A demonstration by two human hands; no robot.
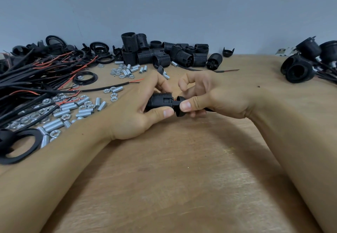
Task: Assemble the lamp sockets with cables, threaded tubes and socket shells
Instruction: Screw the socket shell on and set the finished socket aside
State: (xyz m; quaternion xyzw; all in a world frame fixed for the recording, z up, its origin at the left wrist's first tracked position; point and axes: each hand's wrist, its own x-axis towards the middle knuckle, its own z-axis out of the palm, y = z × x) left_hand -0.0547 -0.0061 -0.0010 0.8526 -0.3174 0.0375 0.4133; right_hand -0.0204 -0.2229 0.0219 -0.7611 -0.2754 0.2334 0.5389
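Left hand (144, 108) grips black threaded socket shell (159, 102), held sideways above the worktop (182, 178). Right hand (209, 97) pinches black socket cap (179, 105) at the shell's right end, red wire showing in the gap between them. Left: cable bundle (36, 74), threaded tubes and nuts (62, 110), black rings (18, 145). Back: loose shell pile (164, 53). Far right: finished sockets (306, 61).

A small assembly workshop: a plain wooden worktop (182, 168) against a bare grey wall (164, 4), its far-left corner heaped with socket shells (164, 53), cables (27, 75) and threaded tubes (69, 108).
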